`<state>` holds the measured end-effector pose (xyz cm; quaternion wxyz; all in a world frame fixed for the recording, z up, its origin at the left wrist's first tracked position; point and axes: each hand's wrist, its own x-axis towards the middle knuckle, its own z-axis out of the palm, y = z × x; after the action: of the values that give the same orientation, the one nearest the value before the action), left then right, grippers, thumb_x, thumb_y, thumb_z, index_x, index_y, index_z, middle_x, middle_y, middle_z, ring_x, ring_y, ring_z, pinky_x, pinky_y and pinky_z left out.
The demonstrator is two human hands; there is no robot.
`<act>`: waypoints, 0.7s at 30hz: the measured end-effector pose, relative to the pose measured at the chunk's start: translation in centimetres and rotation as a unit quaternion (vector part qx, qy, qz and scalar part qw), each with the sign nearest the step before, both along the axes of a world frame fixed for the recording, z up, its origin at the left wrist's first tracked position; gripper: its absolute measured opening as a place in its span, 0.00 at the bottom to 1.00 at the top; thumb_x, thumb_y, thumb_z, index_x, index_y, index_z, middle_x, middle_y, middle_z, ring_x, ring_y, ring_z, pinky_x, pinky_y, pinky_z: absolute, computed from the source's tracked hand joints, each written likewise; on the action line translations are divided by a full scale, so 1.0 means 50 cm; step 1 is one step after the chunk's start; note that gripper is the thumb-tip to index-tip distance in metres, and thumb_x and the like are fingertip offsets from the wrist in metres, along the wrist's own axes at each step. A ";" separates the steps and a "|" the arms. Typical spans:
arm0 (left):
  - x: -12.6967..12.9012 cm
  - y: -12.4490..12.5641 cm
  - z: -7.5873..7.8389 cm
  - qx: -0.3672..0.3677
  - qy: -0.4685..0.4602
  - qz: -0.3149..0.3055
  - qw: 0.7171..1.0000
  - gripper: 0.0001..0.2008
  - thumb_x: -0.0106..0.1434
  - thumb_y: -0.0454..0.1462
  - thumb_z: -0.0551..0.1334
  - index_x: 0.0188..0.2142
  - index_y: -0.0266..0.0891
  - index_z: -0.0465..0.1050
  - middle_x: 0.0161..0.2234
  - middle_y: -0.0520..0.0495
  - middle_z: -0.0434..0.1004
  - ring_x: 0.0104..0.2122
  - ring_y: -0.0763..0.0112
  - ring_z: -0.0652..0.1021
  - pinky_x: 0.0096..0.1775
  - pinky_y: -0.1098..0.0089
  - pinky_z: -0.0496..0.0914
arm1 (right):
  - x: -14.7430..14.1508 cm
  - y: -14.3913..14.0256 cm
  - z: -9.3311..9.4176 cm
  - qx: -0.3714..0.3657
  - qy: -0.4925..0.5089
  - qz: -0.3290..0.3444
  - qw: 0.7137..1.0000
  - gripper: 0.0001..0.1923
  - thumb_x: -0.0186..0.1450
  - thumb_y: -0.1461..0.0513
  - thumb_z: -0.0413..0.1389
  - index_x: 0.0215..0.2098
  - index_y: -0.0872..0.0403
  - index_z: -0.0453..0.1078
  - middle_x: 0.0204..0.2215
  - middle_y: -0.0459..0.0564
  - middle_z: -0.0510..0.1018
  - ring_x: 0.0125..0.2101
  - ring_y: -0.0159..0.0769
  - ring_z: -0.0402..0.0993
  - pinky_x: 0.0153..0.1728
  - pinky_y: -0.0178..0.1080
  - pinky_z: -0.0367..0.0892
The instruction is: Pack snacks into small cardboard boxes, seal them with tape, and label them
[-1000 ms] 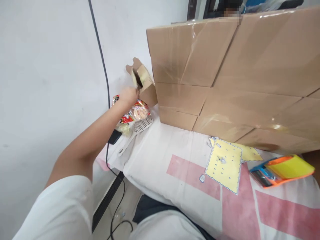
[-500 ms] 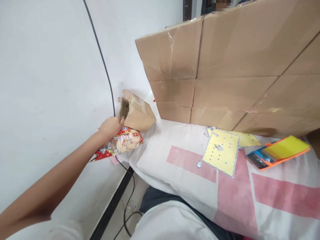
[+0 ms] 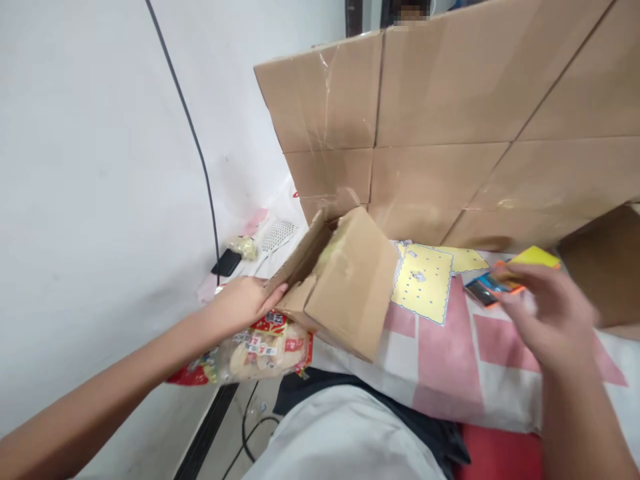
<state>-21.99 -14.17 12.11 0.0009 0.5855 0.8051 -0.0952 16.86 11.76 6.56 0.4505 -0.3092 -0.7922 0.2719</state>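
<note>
Two items gripped in my left hand (image 3: 240,303): small cardboard box (image 3: 345,287) and snack bag (image 3: 260,350) (print unreadable); right hand (image 3: 550,320) open, near orange-yellow pack (image 3: 505,277).

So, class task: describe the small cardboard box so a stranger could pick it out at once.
Start at the tall cardboard wall behind the pink-and-white cloth. In front of it, the left hand holds a small cardboard box above a snack bag. Unlike the flat wall panels, it is tilted, open-flapped and loose.

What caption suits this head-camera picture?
Left hand grips a small brown cardboard box and a red snack bag; right hand hovers open.
</note>
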 end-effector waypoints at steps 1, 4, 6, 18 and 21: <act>0.008 0.021 -0.004 -0.001 -0.013 -0.040 0.999 0.32 0.74 0.53 0.42 0.31 0.40 0.78 0.23 0.40 0.77 0.24 0.58 0.78 0.29 0.64 0.64 | -0.028 0.014 0.009 -0.016 -0.012 0.073 0.997 0.29 0.66 0.49 0.64 0.63 0.41 0.66 0.58 0.57 0.75 0.57 0.51 0.74 0.56 0.56 0.71; 0.010 0.080 -0.024 -0.011 -0.046 -0.142 0.989 0.29 0.75 0.50 0.43 0.34 0.40 0.77 0.26 0.41 0.80 0.26 0.60 0.79 0.29 0.66 0.63 | -0.136 0.070 0.026 -0.140 -0.097 0.259 0.951 0.50 0.57 0.46 0.70 0.72 0.43 0.55 0.67 0.55 0.67 0.66 0.56 0.64 0.65 0.61 0.64; -0.008 0.114 -0.039 -0.006 -0.058 -0.193 0.980 0.28 0.76 0.49 0.43 0.35 0.40 0.77 0.27 0.41 0.81 0.26 0.62 0.79 0.28 0.67 0.62 | -0.197 0.101 0.019 -0.256 -0.140 0.329 0.898 0.48 0.55 0.44 0.70 0.68 0.47 0.62 0.63 0.56 0.73 0.62 0.57 0.70 0.61 0.59 0.70; -0.276 0.255 -0.105 0.109 -0.130 -0.128 0.977 0.20 0.73 0.47 0.47 0.44 0.42 0.75 0.41 0.42 0.82 0.40 0.60 0.81 0.43 0.65 0.71 | -0.203 0.026 -0.069 -0.167 -0.019 0.149 0.974 0.56 0.50 0.36 0.69 0.69 0.50 0.59 0.61 0.61 0.71 0.63 0.64 0.66 0.64 0.63 0.64; -0.277 0.278 -0.114 0.205 -0.134 -0.090 0.965 0.23 0.74 0.47 0.43 0.47 0.38 0.73 0.47 0.37 0.78 0.46 0.59 0.79 0.49 0.62 0.71 | -0.209 0.017 -0.088 -0.068 -0.026 0.099 0.992 0.60 0.50 0.36 0.68 0.71 0.51 0.54 0.64 0.62 0.66 0.68 0.67 0.56 0.69 0.65 0.55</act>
<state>-35.83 -0.29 6.43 -0.0194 0.6504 0.7440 0.1517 6.39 12.62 2.14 0.3786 -0.2661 -0.8099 0.3605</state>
